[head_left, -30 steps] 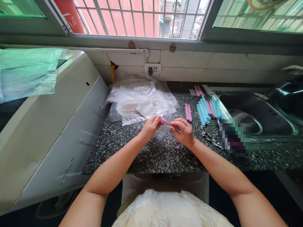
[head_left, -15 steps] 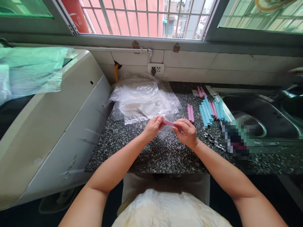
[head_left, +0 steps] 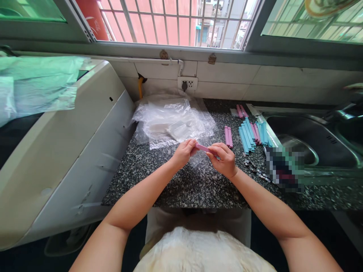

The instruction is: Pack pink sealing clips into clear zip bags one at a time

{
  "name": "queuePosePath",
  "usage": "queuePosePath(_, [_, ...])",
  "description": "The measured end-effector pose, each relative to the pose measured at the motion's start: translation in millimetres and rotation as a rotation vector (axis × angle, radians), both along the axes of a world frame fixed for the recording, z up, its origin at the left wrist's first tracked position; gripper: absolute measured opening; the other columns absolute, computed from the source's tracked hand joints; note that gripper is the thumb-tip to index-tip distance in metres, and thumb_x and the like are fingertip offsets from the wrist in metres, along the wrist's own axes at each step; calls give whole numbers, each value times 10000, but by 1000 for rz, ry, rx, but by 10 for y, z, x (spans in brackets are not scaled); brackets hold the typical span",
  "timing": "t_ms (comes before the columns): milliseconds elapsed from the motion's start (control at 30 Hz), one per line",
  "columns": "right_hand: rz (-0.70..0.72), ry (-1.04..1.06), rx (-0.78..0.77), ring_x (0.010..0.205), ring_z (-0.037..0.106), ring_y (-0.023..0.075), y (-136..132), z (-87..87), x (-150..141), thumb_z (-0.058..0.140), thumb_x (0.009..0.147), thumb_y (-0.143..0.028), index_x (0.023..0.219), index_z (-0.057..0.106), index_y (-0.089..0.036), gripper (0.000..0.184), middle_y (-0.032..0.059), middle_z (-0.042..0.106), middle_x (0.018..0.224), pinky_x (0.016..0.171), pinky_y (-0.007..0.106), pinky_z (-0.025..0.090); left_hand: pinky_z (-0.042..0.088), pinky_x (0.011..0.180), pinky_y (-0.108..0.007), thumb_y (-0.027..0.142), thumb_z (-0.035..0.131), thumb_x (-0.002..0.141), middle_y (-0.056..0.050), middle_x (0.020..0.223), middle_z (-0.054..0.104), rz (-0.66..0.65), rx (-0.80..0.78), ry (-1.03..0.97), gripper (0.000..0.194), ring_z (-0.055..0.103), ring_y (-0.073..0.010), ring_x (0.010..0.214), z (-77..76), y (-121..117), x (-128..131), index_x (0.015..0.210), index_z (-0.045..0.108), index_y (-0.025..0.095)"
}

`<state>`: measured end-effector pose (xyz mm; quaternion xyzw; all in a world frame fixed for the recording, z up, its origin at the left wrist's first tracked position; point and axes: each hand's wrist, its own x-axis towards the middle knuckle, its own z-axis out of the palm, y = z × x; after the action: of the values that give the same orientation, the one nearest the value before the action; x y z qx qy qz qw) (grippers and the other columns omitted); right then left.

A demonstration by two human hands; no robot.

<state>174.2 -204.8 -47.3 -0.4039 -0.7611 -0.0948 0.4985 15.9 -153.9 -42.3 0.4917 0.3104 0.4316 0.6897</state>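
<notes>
Between my two hands is a narrow pink bag clip [head_left: 202, 147], held above the counter and sloping slightly down to the right. My left hand [head_left: 185, 151] pinches its left end. The fingers of my right hand [head_left: 223, 156] are closed round the other end, which they partly hide. Just behind my hands lies a heap of clear plastic bags [head_left: 178, 121]. Two pink clips [head_left: 228, 136] rest side by side beyond my right hand. To their right is a bunch of light-blue clips [head_left: 247, 136], with more pink clips [head_left: 256, 133] among them.
A metal sink [head_left: 300, 132] is set into the speckled counter [head_left: 193, 189] on the right. Near its front-left corner lie a pixelated dark packet [head_left: 283, 170] and a shiny strip [head_left: 256, 170]. A large cream appliance [head_left: 93, 113] stands at left. Behind is a wall socket [head_left: 187, 83].
Both hands keep the same hold on the pink clip, with no clear movement. The view has shifted very slightly.
</notes>
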Motion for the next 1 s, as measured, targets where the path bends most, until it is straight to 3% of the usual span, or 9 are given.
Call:
queuePosePath(467, [9,15,-5,729,590,148,16,-4,-9,575,799,-174,923,586,-208,129,45,601,787,601,267,528,208,421,-197,463,548,785,51,452,361,11,-14,21,375,294,-57,417,-20,18,2,591,515,144])
queuePosePath(1000, [-71,-25,25,737,568,171,20,42,-16,582,795,-230,871,576,-215,78,31,633,768,685,322,486,190,404,-210,585,573,699,63,430,341,27,18,77,467,264,-51,395,12,23,25,539,453,162])
